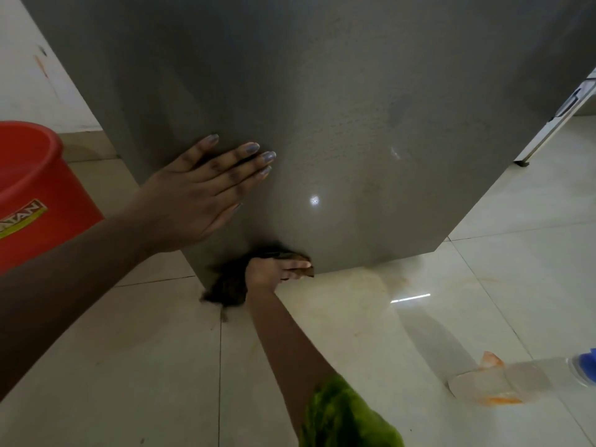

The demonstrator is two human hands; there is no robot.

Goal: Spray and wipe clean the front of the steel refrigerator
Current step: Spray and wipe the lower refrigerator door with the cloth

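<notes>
The grey steel refrigerator [338, 108] fills the upper part of the head view, its front speckled with fine droplets. My left hand [206, 191] lies flat on the lower left of the door, fingers straight and spread. My right hand [274, 269] grips a dark brown cloth [229, 285] and holds it against the bottom edge of the fridge, just above the floor. A clear spray bottle [503, 379] with a blue top lies on its side on the tiles at the lower right.
A red plastic bucket [35, 188] stands on the floor at the left, close to the fridge's corner. Glossy cream floor tiles [451, 285] spread around. A white wall [29, 75] is behind at the left, and a white appliance edge [561, 124] at the right.
</notes>
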